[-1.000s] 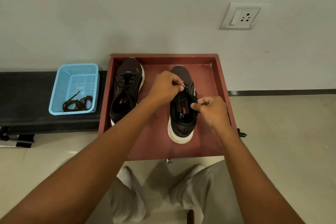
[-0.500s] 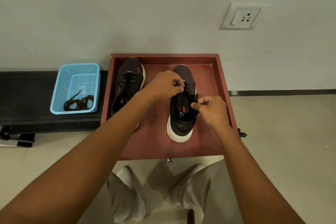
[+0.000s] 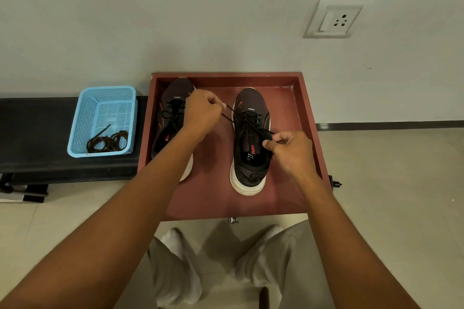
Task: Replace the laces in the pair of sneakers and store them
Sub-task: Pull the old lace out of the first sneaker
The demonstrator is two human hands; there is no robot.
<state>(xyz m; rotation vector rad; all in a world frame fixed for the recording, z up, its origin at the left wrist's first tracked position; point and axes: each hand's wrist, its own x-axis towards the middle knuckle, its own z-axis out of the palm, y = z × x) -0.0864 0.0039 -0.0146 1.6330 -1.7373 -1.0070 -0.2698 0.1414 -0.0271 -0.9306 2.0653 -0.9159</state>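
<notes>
Since the earlier frame the left hand had drawn away from the right sneaker toward nine o'clock, pulling a black lace taut, while the right hand had kept its place at the shoe's collar.

Largest in view was the red tray against the wall, both sneakers standing in it. At nine o'clock of the tray ran a dark table, carrying a blue basket with a coil of brown laces in its near corner. A wall socket sat at one o'clock.

The left sneaker stood at the tray's far-left side, toe toward twelve o'clock; the left forearm crossed over its heel and hid most of the sole. The right sneaker stood just right of the tray's middle, long axis running six to twelve, toe at twelve, white heel at six.

Left-hand fingers were curled, pinching the lace end above the gap between the shoes. Right-hand fingers pinched the other lace strand at the shoe's three o'clock edge, thumb pressed against forefinger. Exactly which eyelets the lace passed through was too small to tell.
</notes>
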